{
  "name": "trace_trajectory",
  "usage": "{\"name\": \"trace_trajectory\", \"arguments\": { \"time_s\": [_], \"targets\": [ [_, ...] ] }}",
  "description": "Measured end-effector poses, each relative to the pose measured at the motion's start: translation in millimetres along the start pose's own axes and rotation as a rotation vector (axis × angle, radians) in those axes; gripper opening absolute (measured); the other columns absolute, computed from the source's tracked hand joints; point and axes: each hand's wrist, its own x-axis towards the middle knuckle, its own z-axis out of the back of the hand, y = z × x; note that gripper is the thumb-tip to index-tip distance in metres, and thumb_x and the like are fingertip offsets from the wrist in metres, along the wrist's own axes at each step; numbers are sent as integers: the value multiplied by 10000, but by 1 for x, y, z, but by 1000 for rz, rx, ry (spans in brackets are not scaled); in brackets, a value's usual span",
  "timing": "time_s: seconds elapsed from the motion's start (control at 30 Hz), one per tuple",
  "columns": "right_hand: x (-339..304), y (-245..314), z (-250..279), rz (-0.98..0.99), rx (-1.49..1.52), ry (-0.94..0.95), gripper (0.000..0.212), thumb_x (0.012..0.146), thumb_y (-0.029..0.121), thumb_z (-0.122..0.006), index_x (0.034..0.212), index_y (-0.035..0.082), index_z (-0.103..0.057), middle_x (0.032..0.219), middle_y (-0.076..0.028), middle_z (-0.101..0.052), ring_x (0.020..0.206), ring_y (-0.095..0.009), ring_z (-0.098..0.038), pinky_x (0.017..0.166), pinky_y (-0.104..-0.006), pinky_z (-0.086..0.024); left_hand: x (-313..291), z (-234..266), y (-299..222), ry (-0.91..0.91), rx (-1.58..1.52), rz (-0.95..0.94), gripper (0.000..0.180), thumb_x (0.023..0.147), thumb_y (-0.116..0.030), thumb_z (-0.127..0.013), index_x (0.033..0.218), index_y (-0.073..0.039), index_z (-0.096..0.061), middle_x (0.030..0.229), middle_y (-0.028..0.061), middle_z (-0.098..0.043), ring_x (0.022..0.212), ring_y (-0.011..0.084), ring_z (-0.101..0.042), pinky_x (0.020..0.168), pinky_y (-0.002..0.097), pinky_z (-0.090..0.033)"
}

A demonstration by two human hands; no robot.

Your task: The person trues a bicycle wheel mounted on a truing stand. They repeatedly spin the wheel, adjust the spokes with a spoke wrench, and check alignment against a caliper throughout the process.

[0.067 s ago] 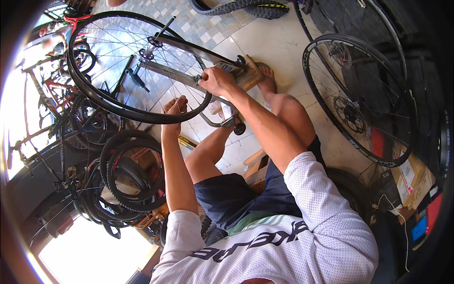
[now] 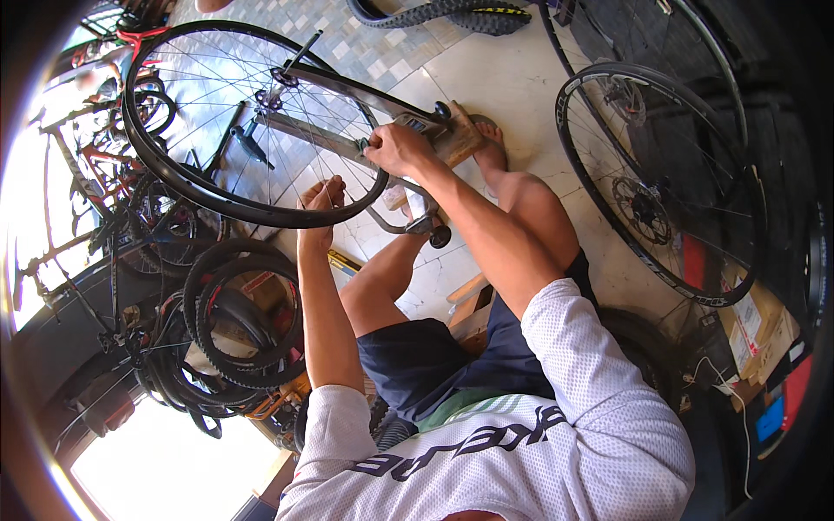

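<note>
A bicycle wheel with a black rim (image 2: 258, 214) and thin spokes stands tilted in a metal truing stand (image 2: 326, 132), without a tyre. My left hand (image 2: 321, 196) is inside the rim's near edge, thumb and fingertips pinched on a spoke. On the right side of the rim, my right hand (image 2: 395, 149) is closed around something small and dark, mostly hidden by the fingers. The wheel's hub (image 2: 284, 76) sits between the stand's arms. Below my right hand, a curved metal arm of the stand ends in a black knob (image 2: 440, 236).
Several loose tyres (image 2: 195, 300) are piled at the left, with bicycles (image 2: 91, 169) behind them. A blue-handled tool (image 2: 249, 143) lies beyond the wheel. More wheels (image 2: 565, 130) lean at the right by a cardboard box (image 2: 754, 321). A knobbly tyre (image 2: 434, 12) lies at the far side.
</note>
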Motion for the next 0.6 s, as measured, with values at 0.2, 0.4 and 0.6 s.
{"name": "trace_trajectory", "arguments": {
  "time_s": [0.2,0.4,0.6],
  "targets": [
    [4,-5,2,6,-49,75,294,776,319,-661,951,101,-752,919,-178,-734,879,-349,-712,802,-429,-559,5,-6,-4,-8,-40,-3,193,917,-201,-728,866,-24,-672,731,2,-627,596,66,-529,541,210,-395],
    [2,-9,-8,-9,-47,174,305,769,320,-667,965,103,-751,948,-170,-735,899,-339,-709,810,-414,-558,-5,-6,-14,-1,-86,-44,217,923,-221,-727,841,-31,-662,733,-9,-619,603,58,-522,543,198,-390],
    [4,-11,-12,31,-37,208,332,775,341,-685,1002,109,-752,969,-159,-738,911,-321,-711,825,-406,-556,2,1,-2,22,-300,-76,270,949,-288,-699,924,-21,-673,860,23,-652,676,69,-557,593,197,-432]
  ]
}}
